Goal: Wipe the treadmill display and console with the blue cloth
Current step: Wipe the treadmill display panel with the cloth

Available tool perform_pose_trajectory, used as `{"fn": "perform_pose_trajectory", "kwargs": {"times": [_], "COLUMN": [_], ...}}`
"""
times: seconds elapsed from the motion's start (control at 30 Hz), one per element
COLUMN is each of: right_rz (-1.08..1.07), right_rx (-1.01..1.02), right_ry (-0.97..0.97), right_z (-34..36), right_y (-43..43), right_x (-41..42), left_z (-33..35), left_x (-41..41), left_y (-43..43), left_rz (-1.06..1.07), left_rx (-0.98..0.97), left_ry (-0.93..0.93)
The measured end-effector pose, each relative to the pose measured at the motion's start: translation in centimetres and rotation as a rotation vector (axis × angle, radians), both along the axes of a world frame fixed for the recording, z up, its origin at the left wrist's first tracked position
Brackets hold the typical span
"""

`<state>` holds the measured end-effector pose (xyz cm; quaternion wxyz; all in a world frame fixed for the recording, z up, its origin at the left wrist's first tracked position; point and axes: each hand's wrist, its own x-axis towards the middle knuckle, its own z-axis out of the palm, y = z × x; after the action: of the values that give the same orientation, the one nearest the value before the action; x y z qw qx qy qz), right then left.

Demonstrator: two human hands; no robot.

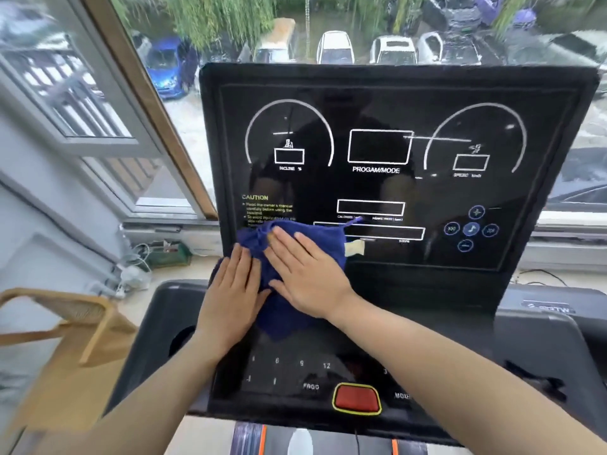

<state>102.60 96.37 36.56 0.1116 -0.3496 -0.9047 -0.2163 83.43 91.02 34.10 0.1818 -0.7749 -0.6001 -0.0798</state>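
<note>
**Both hands flat on the cloth at the display's lower left**

The cloth (289, 277) is a bunched dark blue piece lying over the lower left corner of the display (387, 159), spilling down onto the console (295, 372) below it. A pale tag (354, 248) sticks out at its right edge.

The left hand (231, 290) lies palm down, fingers spread and straight, on the cloth's left part, left of frame centre. The right hand (305, 274) lies just beside it, also flat with fingers extended, pressing the cloth's upper middle against the screen; its thumb reaches toward the left hand. Neither hand is closed around the cloth; both press it with open palms.

The display is a glossy black panel filling the centre and right of the frame, with two arc gauges, several white-outlined boxes, and a yellow caution text just above the cloth. A ring of blue buttons (471, 228) sits at its lower right. On the console, at bottom centre, is a red button (356, 397) with a yellow rim. A wooden chair (65, 323) stands at lower left. Parked cars (335, 47) show through the window at the top.
</note>
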Motion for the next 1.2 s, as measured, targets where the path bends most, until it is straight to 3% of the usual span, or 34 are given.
{"fn": "perform_pose_trajectory", "kwargs": {"times": [0.2, 0.4, 0.6, 0.93, 1.2], "right_rz": [0.092, 0.112, 0.048, -0.2, -0.301], "right_rx": [0.039, 0.099, 0.082, 0.07, 0.042], "right_ry": [-0.066, 0.208, 0.309, 0.344, 0.4], "right_z": [-2.7, -3.7, -2.8, -1.9, -1.4], "right_y": [-1.8, -4.0, -4.0, -5.4, -6.3], "right_x": [1.8, 9.4, 13.9, 21.8, 19.7], "left_z": [-1.0, -0.9, 0.9, 1.3, 2.5], "left_x": [2.0, 4.4, 8.7, 17.9, 19.0], "left_y": [-2.5, -1.6, 0.0, 1.8, 1.9], "left_rz": [-0.035, -0.032, -0.313, -0.479, -0.551], "left_rx": [0.243, 0.225, 0.314, 0.277, 0.212], "left_ry": [-0.205, -0.319, -0.253, -0.227, -0.201]}}
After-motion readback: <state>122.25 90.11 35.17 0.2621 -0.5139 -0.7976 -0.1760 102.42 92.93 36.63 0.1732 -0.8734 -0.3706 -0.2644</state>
